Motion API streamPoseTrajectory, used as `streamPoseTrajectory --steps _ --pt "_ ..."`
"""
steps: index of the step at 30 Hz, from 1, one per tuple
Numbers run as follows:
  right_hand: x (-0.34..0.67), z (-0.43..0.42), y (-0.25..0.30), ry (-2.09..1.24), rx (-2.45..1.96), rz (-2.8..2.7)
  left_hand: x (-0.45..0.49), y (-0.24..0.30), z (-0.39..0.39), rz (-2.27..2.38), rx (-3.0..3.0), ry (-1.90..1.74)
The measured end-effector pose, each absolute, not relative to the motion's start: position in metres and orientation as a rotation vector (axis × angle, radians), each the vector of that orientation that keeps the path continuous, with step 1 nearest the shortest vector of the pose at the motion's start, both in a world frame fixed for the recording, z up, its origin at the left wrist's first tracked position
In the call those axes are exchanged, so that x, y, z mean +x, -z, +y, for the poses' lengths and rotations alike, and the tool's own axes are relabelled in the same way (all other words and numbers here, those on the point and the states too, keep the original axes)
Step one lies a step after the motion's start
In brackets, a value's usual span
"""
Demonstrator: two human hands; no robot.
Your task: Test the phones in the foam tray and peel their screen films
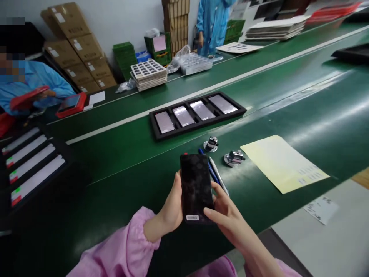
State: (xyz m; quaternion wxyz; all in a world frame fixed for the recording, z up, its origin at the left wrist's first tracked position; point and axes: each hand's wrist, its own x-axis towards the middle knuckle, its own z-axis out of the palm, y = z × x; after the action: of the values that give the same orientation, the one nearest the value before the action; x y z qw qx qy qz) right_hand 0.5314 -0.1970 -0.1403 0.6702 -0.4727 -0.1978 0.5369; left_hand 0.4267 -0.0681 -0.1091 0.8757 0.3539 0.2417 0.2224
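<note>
A black phone panel (196,186) with a small white label at its near end is held upright-flat over the green belt. My left hand (168,209) grips its left edge from below. My right hand (227,217) holds its right lower corner, thumb lying across the near end. Just beyond the panel lie blue and white pens (216,175) and two small round metal weights (211,144) (234,157). Further out sits a black tray (155,132) holding several silvery panels.
A pale yellow sheet (284,163) lies to the right on the green conveyor (302,111). A black tray of white strips (31,163) sits at left. A person in blue holds a red tray (27,98) at far left; another in blue stands at the back. Stacked trays and cardboard boxes line the far side.
</note>
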Motion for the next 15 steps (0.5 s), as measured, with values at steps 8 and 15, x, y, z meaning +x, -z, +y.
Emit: streamPoseTrajectory --steps 8,15 --pt "0.520 -0.196 0.141 -1.265 -1.020 -0.418 0.417 0.113 -0.060 0.484 0.692 -0.363" --pt "0.515 -0.198 0.143 -1.299 -1.040 -0.357 0.408 0.126 -0.063 0.523 0.698 -0.353"
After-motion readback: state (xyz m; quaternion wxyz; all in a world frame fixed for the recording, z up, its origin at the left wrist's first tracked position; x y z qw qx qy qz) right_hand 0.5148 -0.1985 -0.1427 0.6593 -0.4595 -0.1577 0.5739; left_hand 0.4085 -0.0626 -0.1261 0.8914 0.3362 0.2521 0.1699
